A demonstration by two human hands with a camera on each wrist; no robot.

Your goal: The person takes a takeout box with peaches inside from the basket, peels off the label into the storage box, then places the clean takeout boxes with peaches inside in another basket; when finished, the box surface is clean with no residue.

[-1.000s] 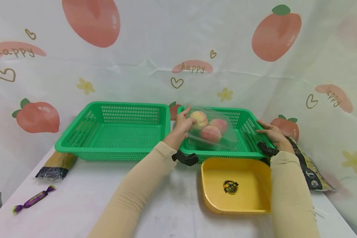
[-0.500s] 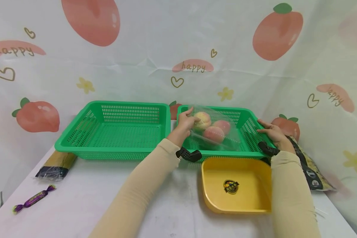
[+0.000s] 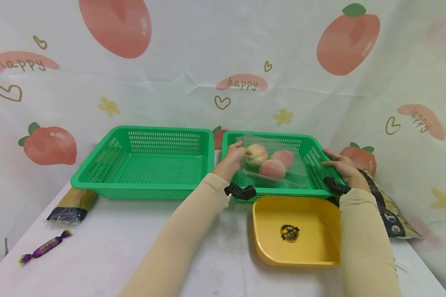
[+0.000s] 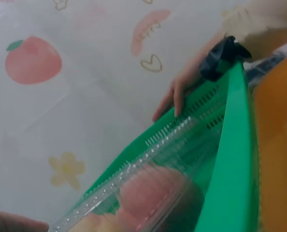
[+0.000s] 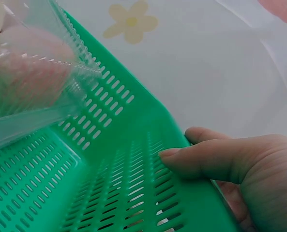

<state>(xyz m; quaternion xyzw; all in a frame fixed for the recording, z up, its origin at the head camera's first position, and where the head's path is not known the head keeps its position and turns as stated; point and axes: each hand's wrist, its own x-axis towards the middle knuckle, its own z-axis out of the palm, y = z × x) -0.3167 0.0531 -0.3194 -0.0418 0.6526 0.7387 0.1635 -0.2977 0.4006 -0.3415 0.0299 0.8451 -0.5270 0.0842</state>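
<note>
My left hand (image 3: pixel 232 161) grips the left end of a clear plastic box (image 3: pixel 296 174) with three pinkish-yellow peaches (image 3: pixel 273 169) inside. The box sits slightly tilted within the right green basket (image 3: pixel 282 191); in the left wrist view its ridged edge runs beside the basket wall. My right hand (image 3: pixel 347 170) holds the right rim of that basket. Its thumb (image 5: pixel 196 159) lies over the inner side in the right wrist view, while the other fingers are partly hidden behind the rim.
A second green basket (image 3: pixel 156 169) stands on the left. In front of the right one is a yellow basin (image 3: pixel 301 247). A packet (image 3: pixel 72 206) and a purple wrapped candy (image 3: pixel 46 247) lie at left, a black-and-yellow bag (image 3: pixel 392 222) at right. A patterned cloth (image 3: pixel 171 62) hangs behind.
My left hand has carried the box of peaches a little to the right and lower into the right basket, and the box has levelled somewhat. The right hand keeps its place on the rim.
</note>
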